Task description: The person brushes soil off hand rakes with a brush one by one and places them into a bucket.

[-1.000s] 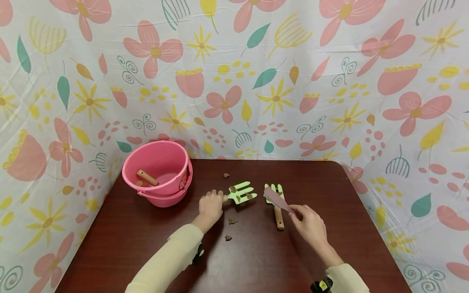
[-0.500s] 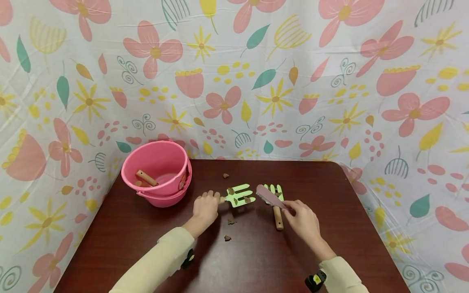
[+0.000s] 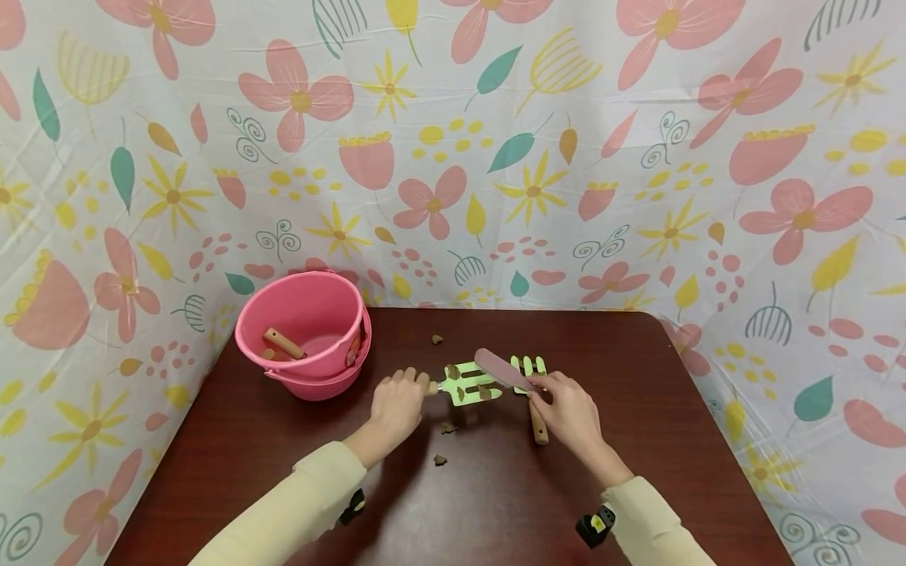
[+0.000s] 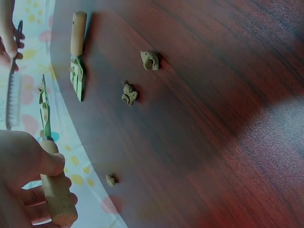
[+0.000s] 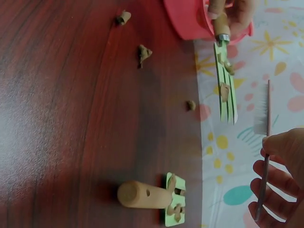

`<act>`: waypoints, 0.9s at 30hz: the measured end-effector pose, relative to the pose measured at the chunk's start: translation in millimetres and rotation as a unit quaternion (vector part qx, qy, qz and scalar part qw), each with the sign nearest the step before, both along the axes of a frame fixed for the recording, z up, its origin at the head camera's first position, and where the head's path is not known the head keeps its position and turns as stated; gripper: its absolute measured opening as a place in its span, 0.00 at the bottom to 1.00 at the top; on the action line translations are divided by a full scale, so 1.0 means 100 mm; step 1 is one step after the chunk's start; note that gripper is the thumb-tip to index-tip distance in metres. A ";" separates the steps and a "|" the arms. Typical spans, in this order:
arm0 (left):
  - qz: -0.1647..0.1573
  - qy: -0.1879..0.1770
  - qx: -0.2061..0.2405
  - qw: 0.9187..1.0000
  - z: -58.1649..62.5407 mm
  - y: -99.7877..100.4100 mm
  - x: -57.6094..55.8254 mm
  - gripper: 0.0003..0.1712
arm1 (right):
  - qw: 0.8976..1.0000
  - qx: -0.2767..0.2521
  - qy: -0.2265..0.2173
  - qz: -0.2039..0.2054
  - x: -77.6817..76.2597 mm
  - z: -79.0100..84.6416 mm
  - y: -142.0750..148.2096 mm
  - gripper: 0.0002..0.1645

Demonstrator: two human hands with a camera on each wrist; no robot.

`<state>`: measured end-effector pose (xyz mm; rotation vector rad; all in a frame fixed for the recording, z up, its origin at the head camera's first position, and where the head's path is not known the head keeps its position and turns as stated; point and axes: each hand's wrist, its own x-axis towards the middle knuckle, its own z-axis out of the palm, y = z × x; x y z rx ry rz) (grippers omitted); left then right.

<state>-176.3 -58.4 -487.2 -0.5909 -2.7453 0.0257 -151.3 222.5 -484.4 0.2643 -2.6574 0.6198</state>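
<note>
My left hand (image 3: 396, 410) grips the wooden handle of a light green hand fork (image 3: 453, 388), its prongs pointing right. Brown clumps (image 5: 224, 91) cling to that fork, which is held above the table. In my right hand (image 3: 569, 417) is a slim pink brush (image 3: 501, 370) with white bristles (image 5: 261, 111), pinched by its thin handle. Bristles face the held fork, and the brush head overlaps its prong tips in the head view. Below the brush, a second green hand fork (image 3: 539, 424) lies on the table, with brown bits on its head (image 5: 175, 209).
Two nested pink buckets (image 3: 300, 365) stand at the back left, with a wooden handle (image 3: 285, 343) inside the upper one. Loose brown clumps (image 3: 437, 339) (image 4: 129, 93) (image 4: 149, 61) lie on the dark wooden table (image 3: 602, 346). A flowered cloth (image 3: 453, 157) hangs behind.
My right hand has moved left, bringing the brush from over the lying fork to the held fork's prong tips. My left hand has shifted slightly left and toward me, still holding its fork.
</note>
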 end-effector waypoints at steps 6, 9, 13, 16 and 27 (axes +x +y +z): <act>-0.016 -0.001 -0.007 1.000 0.06 0.00 0.06 0.17 | 1.000 0.009 -0.008 0.018 0.00 0.06 -0.11 0.14; -0.023 0.001 -0.009 1.000 0.07 0.01 0.09 0.17 | 1.000 0.015 -0.005 0.026 0.00 0.07 -0.17 0.13; -0.033 0.016 -0.006 0.999 0.07 0.03 0.12 0.16 | 0.999 0.022 0.002 0.038 -0.01 0.07 -0.23 0.13; -0.039 0.032 -0.004 0.999 0.07 0.04 0.14 0.14 | 0.998 0.023 0.010 0.050 -0.02 0.06 -0.28 0.14; -0.042 0.056 -0.004 0.998 0.06 0.06 0.17 0.11 | 0.993 0.061 0.045 0.085 -0.04 0.06 -0.39 0.12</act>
